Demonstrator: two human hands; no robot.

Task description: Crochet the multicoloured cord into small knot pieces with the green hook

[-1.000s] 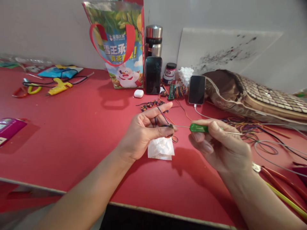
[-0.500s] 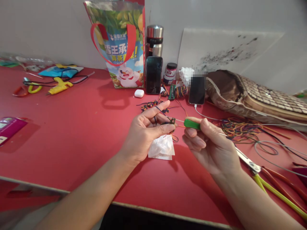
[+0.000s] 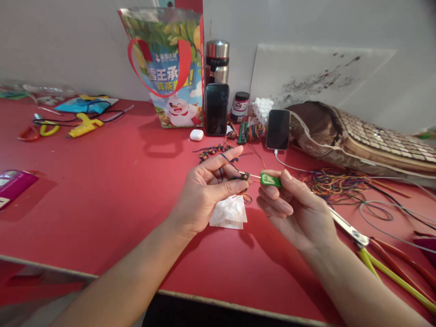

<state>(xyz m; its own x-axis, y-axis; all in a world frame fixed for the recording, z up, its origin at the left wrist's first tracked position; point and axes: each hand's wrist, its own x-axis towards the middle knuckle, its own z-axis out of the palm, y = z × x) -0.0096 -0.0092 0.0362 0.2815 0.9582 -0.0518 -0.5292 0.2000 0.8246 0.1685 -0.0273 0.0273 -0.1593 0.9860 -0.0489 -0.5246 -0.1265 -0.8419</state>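
My left hand (image 3: 211,186) pinches a small dark crocheted piece (image 3: 243,176) between thumb and fingers, with dark yarn (image 3: 229,161) looped over the raised index finger. In my right hand (image 3: 299,204) is a crochet hook (image 3: 270,180), gripped by its flat green handle. Its thin metal shaft points left and reaches the crocheted piece; the tip shows just past it, close to the left fingers. Beyond my left hand lies a string of multicoloured knotted balls (image 3: 215,149). A crumpled white paper (image 3: 229,212) lies on the table below the hands.
Large scissors (image 3: 359,238) lie beside my right forearm, near a tangle of coloured yarn (image 3: 337,184). Behind stand a shopping bag (image 3: 177,91), a steel flask (image 3: 218,56), two phones (image 3: 217,109) and a jar (image 3: 240,106). A yellow glue gun (image 3: 83,126) lies at left.
The crochet hook has moved slightly left into the piece, and its handle has turned to show a marked flat face. My left hand keeps its pinch; the view has shifted slightly.
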